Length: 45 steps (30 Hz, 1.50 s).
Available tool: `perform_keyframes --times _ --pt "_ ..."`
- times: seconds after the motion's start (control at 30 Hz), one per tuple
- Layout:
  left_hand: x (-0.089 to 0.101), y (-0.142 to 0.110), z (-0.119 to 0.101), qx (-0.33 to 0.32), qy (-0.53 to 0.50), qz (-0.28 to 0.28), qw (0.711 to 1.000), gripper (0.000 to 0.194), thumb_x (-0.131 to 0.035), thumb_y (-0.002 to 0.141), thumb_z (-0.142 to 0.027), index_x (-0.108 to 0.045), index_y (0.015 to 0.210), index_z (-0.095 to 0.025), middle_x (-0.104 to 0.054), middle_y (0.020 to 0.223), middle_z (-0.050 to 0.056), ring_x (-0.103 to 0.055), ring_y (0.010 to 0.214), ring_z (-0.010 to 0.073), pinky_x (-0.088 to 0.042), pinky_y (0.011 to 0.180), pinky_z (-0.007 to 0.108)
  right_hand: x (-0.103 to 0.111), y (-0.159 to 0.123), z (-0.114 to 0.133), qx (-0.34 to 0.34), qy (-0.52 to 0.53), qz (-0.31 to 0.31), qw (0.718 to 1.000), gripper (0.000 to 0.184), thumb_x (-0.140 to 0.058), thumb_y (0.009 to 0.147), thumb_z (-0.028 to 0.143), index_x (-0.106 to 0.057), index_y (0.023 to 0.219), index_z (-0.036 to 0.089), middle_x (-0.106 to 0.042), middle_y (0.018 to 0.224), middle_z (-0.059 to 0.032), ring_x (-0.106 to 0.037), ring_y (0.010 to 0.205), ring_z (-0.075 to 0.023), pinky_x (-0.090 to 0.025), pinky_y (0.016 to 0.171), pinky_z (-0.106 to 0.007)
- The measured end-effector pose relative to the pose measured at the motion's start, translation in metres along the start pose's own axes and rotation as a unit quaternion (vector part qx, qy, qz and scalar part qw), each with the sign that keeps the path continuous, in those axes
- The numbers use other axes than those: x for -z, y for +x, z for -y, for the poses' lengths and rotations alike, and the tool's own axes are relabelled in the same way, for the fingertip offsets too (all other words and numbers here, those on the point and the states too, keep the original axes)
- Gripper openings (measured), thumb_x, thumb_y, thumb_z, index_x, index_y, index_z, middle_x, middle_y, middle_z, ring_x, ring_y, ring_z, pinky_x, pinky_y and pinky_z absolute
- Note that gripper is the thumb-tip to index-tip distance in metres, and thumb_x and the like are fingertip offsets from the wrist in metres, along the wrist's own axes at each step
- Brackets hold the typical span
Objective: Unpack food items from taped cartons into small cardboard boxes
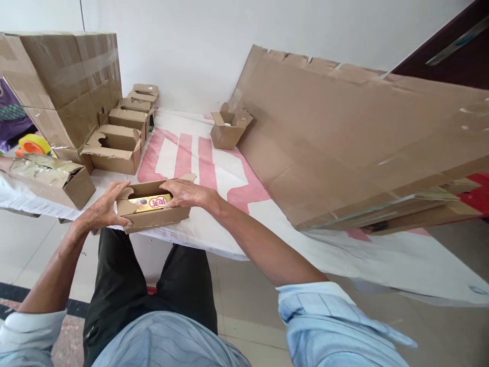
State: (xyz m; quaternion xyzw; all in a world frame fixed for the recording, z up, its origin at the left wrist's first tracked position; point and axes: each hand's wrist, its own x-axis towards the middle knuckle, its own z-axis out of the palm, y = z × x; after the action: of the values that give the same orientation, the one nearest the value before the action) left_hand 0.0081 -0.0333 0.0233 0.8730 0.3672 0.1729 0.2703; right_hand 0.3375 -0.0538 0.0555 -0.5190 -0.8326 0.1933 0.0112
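Observation:
An open cardboard box (156, 220) sits at the table's near edge in front of me. Inside it lies a yellow printed packet (151, 203) with a red and white label. My left hand (109, 206) grips the box's left end, its thumb low on the near side and its fingers at the far corner. Across the right part of the box's opening, my right hand (183, 193) is bent over the far wall, with fingertips by the packet's right end. Whether those fingertips touch the packet is hard to tell.
Several open cardboard boxes (114, 145) stand in a row at the left, beside stacked large cartons (64, 76). A taped box (49, 178) and a tape dispenser (33, 146) are nearer. A small open box (228, 130) stands by a large cardboard sheet (344, 132) on the right.

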Motion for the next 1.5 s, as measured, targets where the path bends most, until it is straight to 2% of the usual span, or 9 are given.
perform_keyframes --times 0.17,0.33,0.53,0.67,0.9,1.13,1.27,1.33,1.5 --pt "-0.004 -0.002 0.004 0.0 -0.014 -0.01 1.0 0.127 -0.1 0.072 -0.05 -0.04 0.182 -0.027 -0.048 0.175 0.016 -0.047 0.165 0.0474 -0.039 0.141 0.063 0.002 0.008 0.006 0.004 -0.012 0.032 0.999 0.032 -0.084 0.09 0.028 -0.08 0.121 0.02 -0.084 0.134 -0.0129 -0.078 0.119 -0.0329 -0.056 0.09 -0.036" --pt "-0.003 0.001 0.006 -0.001 -0.024 -0.009 1.0 0.13 -0.103 0.071 -0.049 -0.039 0.183 -0.027 -0.05 0.175 0.017 -0.048 0.164 0.0479 -0.041 0.139 0.064 -0.007 0.007 0.003 0.025 -0.016 -0.003 1.0 0.024 -0.074 0.09 0.016 -0.078 0.112 0.02 -0.086 0.122 -0.0109 -0.078 0.111 -0.0295 -0.054 0.087 -0.033" --pt "0.003 0.004 0.009 -0.011 -0.037 -0.002 0.999 0.129 -0.102 0.072 -0.052 -0.039 0.183 -0.029 -0.049 0.177 0.017 -0.046 0.167 0.0487 -0.038 0.14 0.066 -0.013 -0.005 -0.004 0.041 0.106 -0.075 0.991 0.042 -0.07 0.086 0.016 -0.076 0.128 0.019 -0.081 0.13 -0.0117 -0.073 0.111 -0.0269 -0.056 0.089 -0.034" --pt "0.004 0.004 0.012 -0.019 -0.047 -0.003 0.999 0.132 -0.103 0.073 -0.061 -0.039 0.184 -0.03 -0.047 0.18 0.019 -0.044 0.169 0.0496 -0.034 0.141 0.067 -0.009 -0.016 -0.007 0.023 0.192 -0.113 0.975 0.046 -0.071 0.086 0.022 -0.073 0.132 0.02 -0.08 0.121 -0.0092 -0.071 0.1 -0.0244 -0.054 0.083 -0.033" --pt "0.01 0.001 0.011 -0.04 -0.046 -0.022 0.998 0.128 -0.095 0.077 -0.083 -0.044 0.182 -0.032 -0.044 0.185 0.019 -0.044 0.17 0.0495 -0.043 0.138 0.067 0.002 -0.033 -0.012 0.062 0.365 -0.175 0.912 0.045 -0.076 0.087 0.032 -0.071 0.131 0.023 -0.08 0.115 -0.0048 -0.074 0.102 -0.0241 -0.062 0.085 -0.035" --pt "0.016 0.002 0.001 -0.028 -0.031 -0.107 0.993 0.103 -0.087 0.088 -0.078 -0.055 0.175 -0.032 -0.058 0.176 0.015 -0.057 0.161 0.0451 -0.05 0.133 0.064 0.01 -0.038 -0.017 0.092 0.444 -0.271 0.849 0.054 -0.09 0.087 0.047 -0.072 0.131 0.024 -0.083 0.123 -0.0075 -0.078 0.109 -0.0267 -0.067 0.094 -0.041" --pt "0.011 0.006 -0.001 -0.031 -0.036 -0.099 0.994 0.091 -0.088 0.085 -0.082 -0.074 0.157 -0.029 -0.06 0.175 0.016 -0.057 0.162 0.0462 -0.044 0.137 0.067 0.01 -0.032 -0.023 0.09 0.5 -0.338 0.792 0.064 -0.096 0.083 0.062 -0.073 0.13 0.025 -0.084 0.122 -0.0071 -0.078 0.114 -0.0284 -0.067 0.1 -0.043" --pt "0.009 0.007 -0.001 -0.031 -0.04 -0.089 0.995 0.083 -0.089 0.083 -0.083 -0.081 0.145 -0.029 -0.063 0.172 0.016 -0.058 0.161 0.0463 -0.043 0.138 0.067 0.011 -0.03 -0.025 0.081 0.511 -0.36 0.776 0.068 -0.096 0.082 0.067 -0.074 0.131 0.026 -0.085 0.121 -0.0067 -0.079 0.114 -0.029 -0.068 0.097 -0.042" --pt "0.014 0.011 -0.009 0.003 -0.12 -0.213 0.97 0.079 -0.08 0.092 -0.083 -0.081 0.144 -0.025 -0.073 0.158 0.019 -0.067 0.151 0.0442 -0.056 0.126 0.064 0.012 -0.026 -0.029 0.063 0.511 -0.368 0.774 0.075 -0.093 0.083 0.073 -0.076 0.139 0.026 -0.085 0.12 -0.0067 -0.079 0.111 -0.0298 -0.068 0.089 -0.041"
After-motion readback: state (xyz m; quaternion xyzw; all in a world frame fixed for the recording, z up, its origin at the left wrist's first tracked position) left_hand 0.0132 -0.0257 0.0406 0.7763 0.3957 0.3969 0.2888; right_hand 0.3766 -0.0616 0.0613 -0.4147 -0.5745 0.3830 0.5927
